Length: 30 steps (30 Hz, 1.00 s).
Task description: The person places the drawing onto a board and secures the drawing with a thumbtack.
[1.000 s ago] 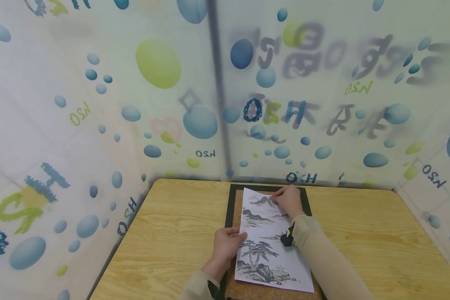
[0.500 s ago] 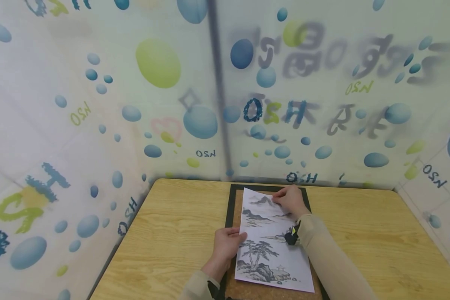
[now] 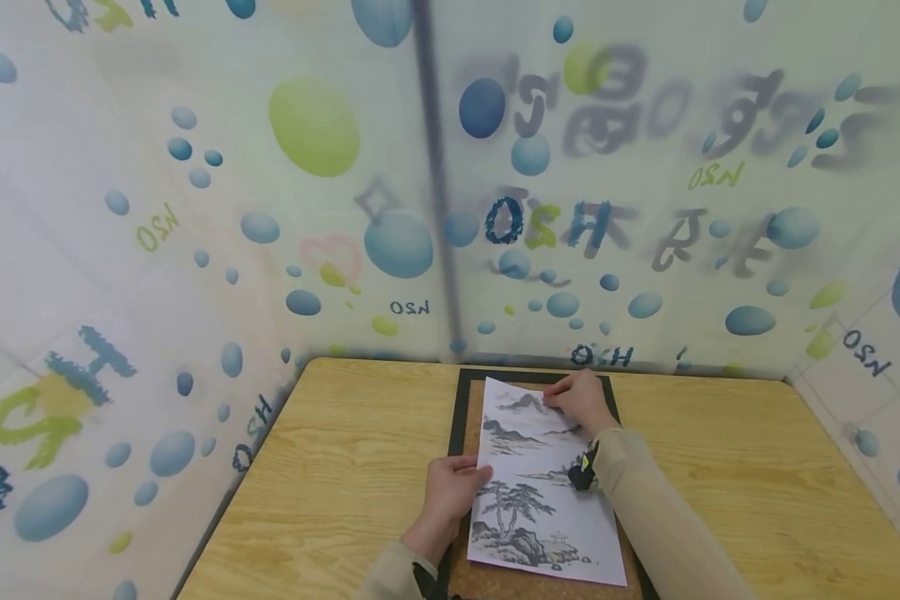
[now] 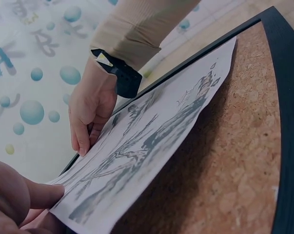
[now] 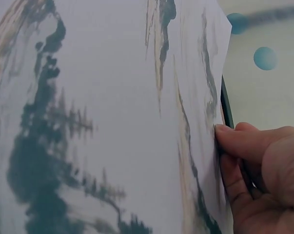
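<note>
A white paper sheet printed with an ink-wash landscape [image 3: 528, 458] lies over a cork board [image 3: 510, 583] with a black frame. My left hand [image 3: 452, 490] pinches the sheet's left edge near mid-height, thumb on top. Toward the far end, my right hand [image 3: 581, 400] pinches the right edge between thumb and fingers. In the left wrist view the paper [image 4: 151, 141] bows up, its near edge standing off the cork [image 4: 249, 126] and casting shadow. The right wrist view has my right thumb and fingers [image 5: 242, 144] at the paper's margin, with the dark frame behind.
The board rests on a wood-grain table [image 3: 345, 442], its far end near the table's back edge. Pale curtain-like walls [image 3: 315, 250] printed with bubbles and lettering stand close behind and on both sides. A black wrist device [image 3: 581, 475] overlaps the sheet's right side.
My right wrist and forearm have shifted slightly to the right, and the right fingers a little along the edge. The left hand keeps its hold; the sheet stays in nearly the same place.
</note>
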Motion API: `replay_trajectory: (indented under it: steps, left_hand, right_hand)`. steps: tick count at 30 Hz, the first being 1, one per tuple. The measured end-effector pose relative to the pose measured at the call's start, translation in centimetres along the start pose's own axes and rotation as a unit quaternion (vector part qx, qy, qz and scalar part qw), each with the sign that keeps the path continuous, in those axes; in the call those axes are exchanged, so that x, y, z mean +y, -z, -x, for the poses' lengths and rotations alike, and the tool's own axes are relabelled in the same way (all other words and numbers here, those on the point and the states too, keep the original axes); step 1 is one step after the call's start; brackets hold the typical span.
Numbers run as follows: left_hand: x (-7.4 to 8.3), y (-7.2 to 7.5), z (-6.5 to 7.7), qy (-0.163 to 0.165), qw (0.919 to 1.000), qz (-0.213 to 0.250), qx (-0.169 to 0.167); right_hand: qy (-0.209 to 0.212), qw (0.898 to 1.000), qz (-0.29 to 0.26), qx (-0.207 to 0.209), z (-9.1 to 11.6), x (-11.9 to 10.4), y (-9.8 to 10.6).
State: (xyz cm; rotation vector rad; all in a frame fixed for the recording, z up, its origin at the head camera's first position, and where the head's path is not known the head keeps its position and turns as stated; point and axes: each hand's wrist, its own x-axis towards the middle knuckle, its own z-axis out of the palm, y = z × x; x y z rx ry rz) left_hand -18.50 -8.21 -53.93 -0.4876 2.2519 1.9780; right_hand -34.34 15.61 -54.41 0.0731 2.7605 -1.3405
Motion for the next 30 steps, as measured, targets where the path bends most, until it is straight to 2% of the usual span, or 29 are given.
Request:
replay_trajectory:
  steps: [12,19,25,30]
  left_hand:
    - [-0.2,0.1,-0.3,0.004,0.9999,-0.011,0.0]
    - [-0.5,0.5,-0.6,0.015,0.9998,-0.012,0.0]
    - [-0.4,1.5,-0.7,-0.014,0.9997,0.02,-0.006]
    - [-0.2,2.4,-1.0,-0.027,0.9982,0.054,0.002]
  right_hand:
    - [0.003,1.0,-0.001,0.015,0.3,-0.6,-0.2]
    - [0.035,0.999,-0.001,0.008,0.4,0.3,-0.1]
    - [0.062,0.998,-0.005,0.005,0.7,0.5,0.8]
    - [0.067,0.997,-0.026,0.002,1.1,0.3,1.7]
